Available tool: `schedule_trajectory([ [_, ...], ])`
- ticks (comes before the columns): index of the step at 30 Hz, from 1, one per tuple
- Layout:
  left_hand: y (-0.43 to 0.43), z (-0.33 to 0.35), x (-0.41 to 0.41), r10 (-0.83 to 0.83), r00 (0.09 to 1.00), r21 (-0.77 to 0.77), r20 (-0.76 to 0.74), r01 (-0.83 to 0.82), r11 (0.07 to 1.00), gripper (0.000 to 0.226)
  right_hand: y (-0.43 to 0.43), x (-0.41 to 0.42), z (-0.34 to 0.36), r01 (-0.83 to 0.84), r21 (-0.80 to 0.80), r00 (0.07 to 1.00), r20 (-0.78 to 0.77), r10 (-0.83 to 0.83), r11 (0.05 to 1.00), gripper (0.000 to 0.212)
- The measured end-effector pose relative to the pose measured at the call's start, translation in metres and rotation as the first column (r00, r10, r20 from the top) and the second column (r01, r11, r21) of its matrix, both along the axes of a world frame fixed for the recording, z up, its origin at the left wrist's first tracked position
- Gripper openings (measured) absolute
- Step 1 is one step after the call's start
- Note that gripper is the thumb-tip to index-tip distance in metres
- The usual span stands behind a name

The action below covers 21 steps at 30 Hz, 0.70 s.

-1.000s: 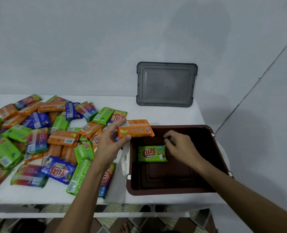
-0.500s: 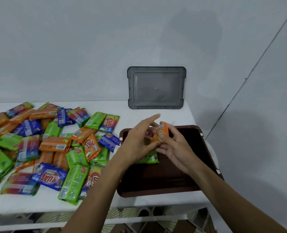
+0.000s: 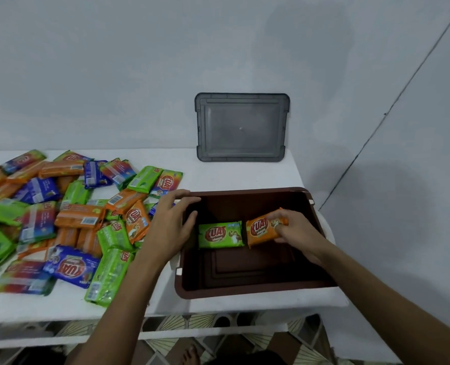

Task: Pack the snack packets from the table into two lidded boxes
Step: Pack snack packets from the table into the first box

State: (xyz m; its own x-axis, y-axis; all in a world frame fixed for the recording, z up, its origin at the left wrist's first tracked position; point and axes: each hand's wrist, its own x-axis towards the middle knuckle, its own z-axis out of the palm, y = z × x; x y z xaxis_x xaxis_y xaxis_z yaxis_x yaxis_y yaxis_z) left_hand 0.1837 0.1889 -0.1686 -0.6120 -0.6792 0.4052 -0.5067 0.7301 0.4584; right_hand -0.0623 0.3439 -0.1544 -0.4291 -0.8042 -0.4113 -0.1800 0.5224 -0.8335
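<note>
The brown box (image 3: 245, 291) stands open at the right end of the white table (image 3: 226, 175), its near rim close to the table's front edge. A green packet (image 3: 220, 234) lies flat on the box floor, label up, towards the left half of the far side. An orange packet (image 3: 259, 231) sits just to the right of the green packet, almost touching it and tilted so that its right end is higher. The right hand (image 3: 301, 234) is inside the box and pinches the right end of the orange packet between thumb and curled fingers; whether the packet's lower edge already rests on the box floor cannot be told from this angle. The left hand (image 3: 170, 227) is over the left rim of the box, holding nothing, with fingers straight and loosely spread, the fingertips reaching towards the far left corner and the thumb pointing into the box. The pile of snack packets (image 3: 74, 217), in orange, green, blue and multicolour wrappers, covers the left part of the table, with its nearest packets just beside the left wall of the box. The grey lid (image 3: 241, 127) stands on edge at the back of the table, leaning against the wall (image 3: 113, 75), well apart from the box.
</note>
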Motion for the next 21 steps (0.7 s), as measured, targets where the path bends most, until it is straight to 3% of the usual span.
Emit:
schedule_trajectory([
  [1, 0.0, 0.0, 0.0, 0.022, 1.0, 0.01, -0.017, -0.022, 1.0, 0.031, -0.003, -0.001, -0.004, -0.009, 0.039, 1.0, -0.01, 0.009, 0.999, 0.032],
  [3, 0.004, 0.001, 0.0, 0.098, 0.993, 0.06, -0.058, -0.095, 0.994, 0.032, -0.009, -0.003, -0.009, -0.124, 0.126, 0.971, -0.188, 0.146, 0.984, 0.037],
  [6, 0.009, 0.005, -0.002, 0.11, 0.989, 0.1, -0.099, -0.1, 0.99, 0.032, -0.011, -0.003, -0.009, -0.224, 0.267, 0.836, -0.442, 0.326, 0.937, 0.034],
  [11, 0.01, 0.004, -0.003, 0.112, 0.989, 0.13, -0.097, -0.099, 0.987, 0.029, -0.016, 0.006, -0.007, -0.292, 0.403, 0.587, -0.641, 0.495, 0.867, 0.022],
  [14, 0.01, 0.002, 0.003, 0.07, 0.992, 0.166, -0.103, -0.052, 0.985, 0.03, -0.021, 0.016, -0.001, -0.263, 0.429, 0.474, -0.723, 0.503, 0.864, 0.026],
  [17, 0.008, -0.001, 0.022, -0.005, 0.994, 0.211, -0.112, 0.028, 0.977, 0.035, -0.033, 0.035, 0.013, -0.265, 0.304, 0.478, -0.783, 0.398, 0.915, 0.033],
  [19, 0.003, -0.007, 0.045, -0.011, 0.994, 0.213, -0.108, 0.034, 0.977, 0.036, -0.047, 0.057, 0.026, -0.313, 0.091, 0.566, -0.781, 0.263, 0.945, 0.032],
  [21, -0.007, -0.016, 0.076, 0.025, 0.997, 0.207, -0.075, -0.009, 0.978, 0.032, -0.061, 0.087, 0.035, -0.373, -0.153, 0.651, -0.745, 0.141, 0.915, 0.029],
])
